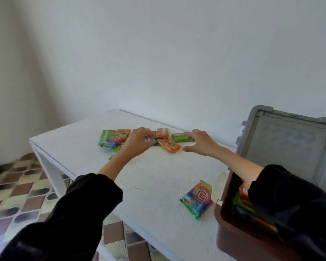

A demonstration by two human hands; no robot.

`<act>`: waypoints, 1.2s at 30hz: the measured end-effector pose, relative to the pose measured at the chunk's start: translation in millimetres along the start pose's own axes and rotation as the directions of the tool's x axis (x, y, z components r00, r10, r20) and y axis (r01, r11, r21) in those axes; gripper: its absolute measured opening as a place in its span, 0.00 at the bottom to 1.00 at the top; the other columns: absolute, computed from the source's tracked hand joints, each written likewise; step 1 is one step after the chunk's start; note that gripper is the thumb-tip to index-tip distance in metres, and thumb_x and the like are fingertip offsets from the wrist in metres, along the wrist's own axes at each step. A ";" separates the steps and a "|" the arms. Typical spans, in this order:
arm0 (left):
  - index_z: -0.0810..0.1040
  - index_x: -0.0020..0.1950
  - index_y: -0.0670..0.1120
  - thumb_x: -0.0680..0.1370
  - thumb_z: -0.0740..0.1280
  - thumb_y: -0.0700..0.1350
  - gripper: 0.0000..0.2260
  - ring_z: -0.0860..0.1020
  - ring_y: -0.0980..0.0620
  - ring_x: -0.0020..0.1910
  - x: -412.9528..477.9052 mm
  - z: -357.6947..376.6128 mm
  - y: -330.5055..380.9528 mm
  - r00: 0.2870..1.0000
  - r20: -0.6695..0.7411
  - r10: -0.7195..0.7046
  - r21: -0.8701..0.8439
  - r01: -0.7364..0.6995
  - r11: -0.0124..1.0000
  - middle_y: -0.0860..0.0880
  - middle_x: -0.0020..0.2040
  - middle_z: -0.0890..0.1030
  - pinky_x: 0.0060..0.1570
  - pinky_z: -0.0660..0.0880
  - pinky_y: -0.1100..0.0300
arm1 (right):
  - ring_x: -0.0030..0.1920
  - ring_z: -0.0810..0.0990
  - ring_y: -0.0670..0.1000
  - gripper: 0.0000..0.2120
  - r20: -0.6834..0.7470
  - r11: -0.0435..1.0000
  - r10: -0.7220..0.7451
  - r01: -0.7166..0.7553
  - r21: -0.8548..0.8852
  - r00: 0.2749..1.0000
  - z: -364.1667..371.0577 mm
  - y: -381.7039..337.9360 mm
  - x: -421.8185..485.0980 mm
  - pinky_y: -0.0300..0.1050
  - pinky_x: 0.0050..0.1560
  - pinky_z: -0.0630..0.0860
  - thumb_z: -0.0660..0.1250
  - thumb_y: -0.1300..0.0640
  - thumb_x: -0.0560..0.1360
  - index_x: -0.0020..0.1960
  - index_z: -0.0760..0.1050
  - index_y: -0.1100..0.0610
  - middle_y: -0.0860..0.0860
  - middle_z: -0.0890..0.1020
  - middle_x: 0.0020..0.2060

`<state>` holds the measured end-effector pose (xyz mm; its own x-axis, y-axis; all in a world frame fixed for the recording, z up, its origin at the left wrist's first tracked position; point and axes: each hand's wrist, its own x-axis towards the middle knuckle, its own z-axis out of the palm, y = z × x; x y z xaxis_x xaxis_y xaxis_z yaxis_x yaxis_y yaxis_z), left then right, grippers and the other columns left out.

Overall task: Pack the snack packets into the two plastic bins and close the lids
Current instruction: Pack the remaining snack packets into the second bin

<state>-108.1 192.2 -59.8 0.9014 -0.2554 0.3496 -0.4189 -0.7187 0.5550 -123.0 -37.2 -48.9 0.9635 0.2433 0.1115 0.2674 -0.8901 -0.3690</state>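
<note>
Head: packets (168, 145) near far table edge (139, 118)

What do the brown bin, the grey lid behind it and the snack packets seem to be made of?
Brown bin: likely moulded plastic, smooth wall with soft sheen. Grey lid: probably plastic, matt ribbed frame. Snack packets: thin glossy printed film, crimped edges.

Two hands (137, 141) (199, 143), one bin (233, 243), one table (149, 178)
</note>
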 end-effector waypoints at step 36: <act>0.60 0.73 0.55 0.77 0.63 0.44 0.26 0.46 0.35 0.74 11.4 75.3 -91.5 0.881 0.171 -0.442 0.367 0.359 0.858 0.42 0.76 0.37 0.71 0.56 0.41 | 0.73 0.54 0.65 0.42 0.419 0.935 0.230 -0.080 -0.346 0.878 104.1 15.1 134.0 0.54 0.70 0.62 0.67 0.44 0.73 0.76 0.44 0.44 0.63 0.48 0.75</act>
<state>-51.3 206.3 -163.4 0.9976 -0.0183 -0.0662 0.0042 -0.9459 0.3244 11.1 22.0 -135.6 0.9118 0.1703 -0.3736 0.1698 -0.9849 -0.0345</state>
